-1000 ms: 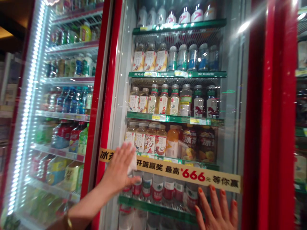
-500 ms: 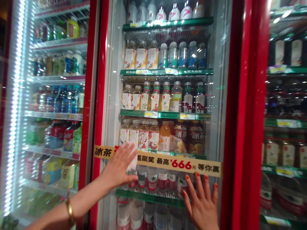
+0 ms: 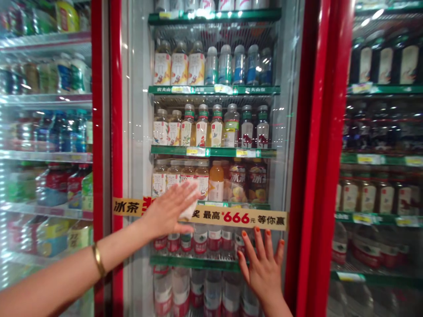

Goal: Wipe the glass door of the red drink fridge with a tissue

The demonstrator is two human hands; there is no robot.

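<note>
Bottled drinks [image 3: 201,130] behind glass fridge door [image 3: 132,132] | left grip [image 3: 168,211] open on white tissue [image 3: 187,211] | right grip [image 3: 261,264] open

Red door frame [image 3: 116,132], yellow banner [image 3: 243,218] printed with red 666.

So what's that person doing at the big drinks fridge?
A person has both hands on the glass door of a red-framed drinks fridge. The left hand presses a white scrap, maybe a tissue, against the glass by a yellow sticker strip. The right hand lies flat on the glass below that strip. Bottled drinks stand on shelves behind the door.
</note>
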